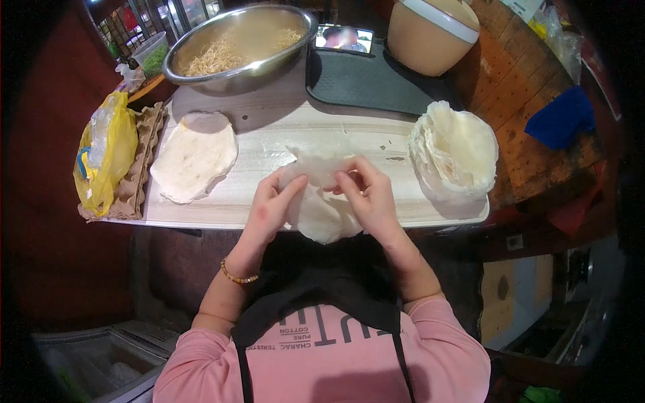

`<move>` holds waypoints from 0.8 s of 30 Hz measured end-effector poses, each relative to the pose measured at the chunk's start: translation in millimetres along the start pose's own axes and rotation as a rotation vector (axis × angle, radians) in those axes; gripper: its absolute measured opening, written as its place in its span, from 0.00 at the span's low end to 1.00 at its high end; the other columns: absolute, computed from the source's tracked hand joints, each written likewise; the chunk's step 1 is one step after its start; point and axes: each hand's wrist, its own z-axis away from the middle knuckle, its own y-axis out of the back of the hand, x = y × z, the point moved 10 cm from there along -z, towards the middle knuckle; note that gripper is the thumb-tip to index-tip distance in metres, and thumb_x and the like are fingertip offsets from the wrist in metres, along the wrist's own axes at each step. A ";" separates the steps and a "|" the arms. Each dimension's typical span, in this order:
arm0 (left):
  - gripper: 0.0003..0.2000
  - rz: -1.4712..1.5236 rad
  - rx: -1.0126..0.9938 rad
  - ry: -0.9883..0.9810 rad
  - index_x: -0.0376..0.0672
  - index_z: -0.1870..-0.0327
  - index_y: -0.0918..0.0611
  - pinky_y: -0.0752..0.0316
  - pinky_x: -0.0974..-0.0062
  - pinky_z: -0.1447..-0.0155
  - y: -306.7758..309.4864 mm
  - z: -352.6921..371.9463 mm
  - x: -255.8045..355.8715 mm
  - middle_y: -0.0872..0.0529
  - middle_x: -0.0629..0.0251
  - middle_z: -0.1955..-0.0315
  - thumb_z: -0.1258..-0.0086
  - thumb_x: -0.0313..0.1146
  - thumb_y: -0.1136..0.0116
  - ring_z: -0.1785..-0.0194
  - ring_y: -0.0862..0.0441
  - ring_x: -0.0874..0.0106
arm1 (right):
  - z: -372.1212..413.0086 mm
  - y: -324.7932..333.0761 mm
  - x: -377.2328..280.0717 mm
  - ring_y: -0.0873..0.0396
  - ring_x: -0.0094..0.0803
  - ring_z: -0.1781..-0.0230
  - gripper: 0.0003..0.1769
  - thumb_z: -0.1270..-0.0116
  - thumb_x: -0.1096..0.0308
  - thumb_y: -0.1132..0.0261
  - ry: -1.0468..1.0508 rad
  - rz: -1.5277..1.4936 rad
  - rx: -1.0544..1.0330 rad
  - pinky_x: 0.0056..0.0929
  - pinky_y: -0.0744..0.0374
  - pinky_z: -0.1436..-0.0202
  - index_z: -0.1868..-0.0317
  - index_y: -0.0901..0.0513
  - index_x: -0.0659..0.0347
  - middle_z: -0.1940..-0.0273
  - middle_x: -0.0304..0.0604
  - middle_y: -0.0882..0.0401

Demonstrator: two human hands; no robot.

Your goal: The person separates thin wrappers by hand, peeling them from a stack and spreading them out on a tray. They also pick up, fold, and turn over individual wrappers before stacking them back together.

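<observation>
Both hands pinch a thin, translucent white spring roll wrapper [321, 218] near the table's front edge; its lower part hangs down toward my apron. My left hand [274, 201] grips its left side with thumb and fingers. On the other side, my right hand [368, 191] has thumb and fingertips closed on the upper right edge. To the left lies a flat stack of round wrappers [195, 158]. A taller, ruffled stack of wrappers [457, 151] stands at the right end of the table.
A large steel bowl [176, 67] of shredded filling [218, 57] sits at the back, beside a dark tray [356, 91] with a phone [344, 39] and a peach-coloured tub [430, 40]. A yellow plastic bag [111, 158] rests on egg cartons [149, 141] at left. A blue cloth [561, 117] lies far right.
</observation>
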 end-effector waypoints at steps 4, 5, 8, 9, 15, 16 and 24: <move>0.12 -0.068 0.086 -0.141 0.34 0.47 0.20 0.25 0.79 0.48 2.7 1.0 23.6 0.15 0.63 0.58 0.27 0.29 0.42 0.53 0.20 0.77 | -1.5 13.7 17.6 0.13 0.33 0.67 0.08 0.30 0.72 0.38 -0.042 -0.183 0.088 0.31 0.19 0.65 0.59 0.25 0.69 0.67 0.52 0.18; 0.12 -0.182 0.116 -0.243 0.33 0.47 0.20 0.25 0.79 0.49 3.3 2.0 33.9 0.15 0.63 0.58 0.28 0.28 0.42 0.55 0.19 0.77 | -0.1 10.2 19.0 0.13 0.33 0.66 0.09 0.30 0.71 0.37 -0.055 -0.126 0.043 0.31 0.18 0.66 0.58 0.24 0.69 0.67 0.53 0.18; 0.12 -0.234 0.121 -0.426 0.31 0.48 0.20 0.25 0.79 0.51 -12.2 10.3 51.9 0.15 0.63 0.60 0.29 0.26 0.43 0.56 0.19 0.77 | -1.3 8.5 1.7 0.13 0.36 0.63 0.11 0.30 0.70 0.36 -0.006 0.007 0.018 0.31 0.18 0.64 0.55 0.24 0.70 0.65 0.54 0.17; 0.12 -0.235 0.120 -0.425 0.31 0.48 0.20 0.25 0.79 0.51 -14.3 11.4 51.7 0.15 0.63 0.60 0.29 0.26 0.43 0.56 0.19 0.77 | -2.0 10.3 -12.8 0.13 0.38 0.61 0.13 0.31 0.69 0.35 0.056 0.084 0.035 0.32 0.18 0.62 0.52 0.24 0.70 0.65 0.54 0.17; 0.05 -0.593 -0.002 -0.443 0.34 0.58 0.20 0.27 0.80 0.57 -36.3 21.9 64.6 0.17 0.69 0.65 0.30 0.26 0.40 0.61 0.23 0.80 | -13.3 5.5 -21.0 0.17 0.28 0.62 0.11 0.35 0.70 0.31 0.048 0.067 -0.061 0.27 0.21 0.56 0.56 0.18 0.68 0.64 0.43 0.15; 0.05 -0.617 0.036 -0.418 0.34 0.59 0.20 0.28 0.81 0.58 -30.7 19.3 64.7 0.18 0.71 0.66 0.29 0.27 0.40 0.63 0.24 0.81 | -13.2 4.5 -22.7 0.17 0.28 0.62 0.11 0.35 0.70 0.31 0.051 0.066 -0.060 0.27 0.21 0.56 0.56 0.18 0.68 0.64 0.43 0.15; 0.08 -0.443 -0.062 -0.330 0.34 0.63 0.19 0.36 0.85 0.71 -15.3 4.1 56.0 0.21 0.72 0.77 0.29 0.31 0.39 0.73 0.29 0.86 | -13.0 0.2 -19.9 0.15 0.46 0.63 0.08 0.33 0.69 0.35 0.098 0.122 -0.022 0.36 0.21 0.60 0.60 0.18 0.66 0.65 0.53 0.16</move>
